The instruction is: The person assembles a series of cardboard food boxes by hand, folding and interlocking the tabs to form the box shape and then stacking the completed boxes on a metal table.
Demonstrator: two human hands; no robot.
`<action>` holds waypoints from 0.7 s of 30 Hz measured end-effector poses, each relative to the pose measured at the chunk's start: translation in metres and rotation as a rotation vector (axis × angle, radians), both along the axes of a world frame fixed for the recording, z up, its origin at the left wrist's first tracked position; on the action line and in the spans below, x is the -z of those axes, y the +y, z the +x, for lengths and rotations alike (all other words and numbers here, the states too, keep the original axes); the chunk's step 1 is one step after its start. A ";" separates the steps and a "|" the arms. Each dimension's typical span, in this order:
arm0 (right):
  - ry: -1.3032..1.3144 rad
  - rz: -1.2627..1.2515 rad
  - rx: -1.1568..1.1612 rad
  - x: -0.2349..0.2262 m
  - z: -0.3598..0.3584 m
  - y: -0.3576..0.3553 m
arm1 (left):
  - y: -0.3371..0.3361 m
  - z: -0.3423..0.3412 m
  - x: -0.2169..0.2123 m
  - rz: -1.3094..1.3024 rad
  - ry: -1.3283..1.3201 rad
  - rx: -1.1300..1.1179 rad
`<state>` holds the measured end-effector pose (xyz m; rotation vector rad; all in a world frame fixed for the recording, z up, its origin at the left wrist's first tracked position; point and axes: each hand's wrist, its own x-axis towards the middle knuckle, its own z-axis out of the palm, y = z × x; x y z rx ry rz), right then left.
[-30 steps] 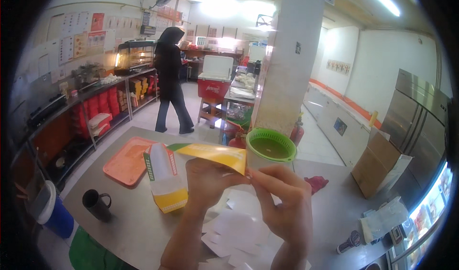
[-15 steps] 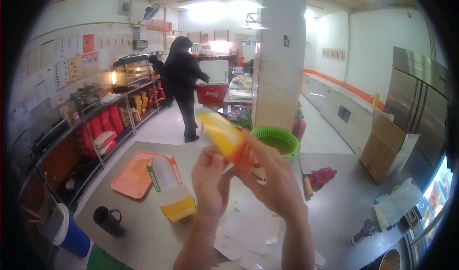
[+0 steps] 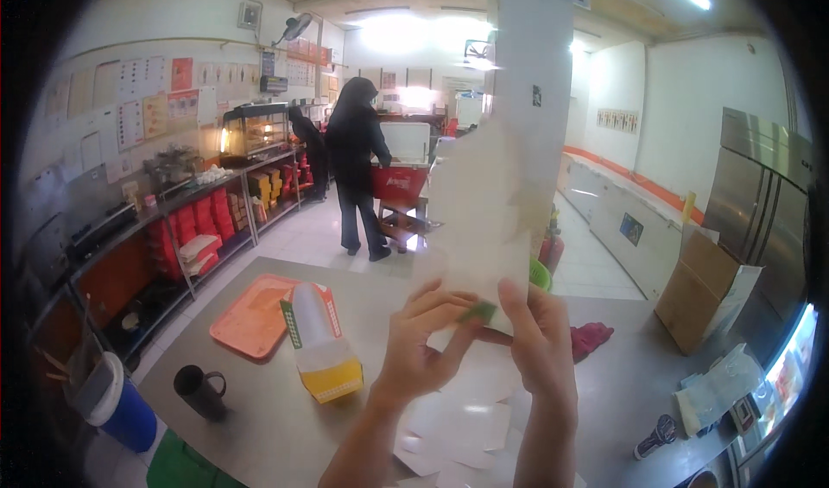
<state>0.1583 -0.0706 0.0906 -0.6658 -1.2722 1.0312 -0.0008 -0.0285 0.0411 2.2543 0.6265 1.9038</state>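
Both hands hold up a carton blank [image 3: 475, 220] above the steel table, its plain white side toward me and its upper part blurred. My left hand [image 3: 423, 345] pinches the lower left part, beside a small green patch. Closed on the lower right edge is my right hand [image 3: 542, 337], thumb in front. Below my forearms lies a loose pile of flat white carton blanks [image 3: 458, 427]. To the left of my hands stands a folded carton [image 3: 326, 358], yellow at the front, with green and orange sides and a raised flap.
An orange tray [image 3: 250, 320] and a dark mug [image 3: 200, 393] are on the table's left. A maroon cloth [image 3: 591, 339], cardboard box [image 3: 704, 294], dark-handled object [image 3: 656, 438] and plastic bag [image 3: 717, 380] sit at right. A person [image 3: 354, 160] in black stands beyond the table.
The carton blank has turned from its yellow and orange printed side to its white side and now stands taller. Both hands have shifted slightly right and down. The view has shifted a little.
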 end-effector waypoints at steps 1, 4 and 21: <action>-0.046 0.016 0.059 0.005 -0.001 0.003 | 0.003 0.004 0.002 0.025 -0.019 -0.022; -0.207 0.122 0.285 0.013 -0.005 0.004 | 0.001 0.017 0.005 -0.143 -0.331 0.048; -0.387 0.267 0.497 0.026 -0.011 0.025 | 0.008 0.018 0.012 -0.438 -0.541 0.222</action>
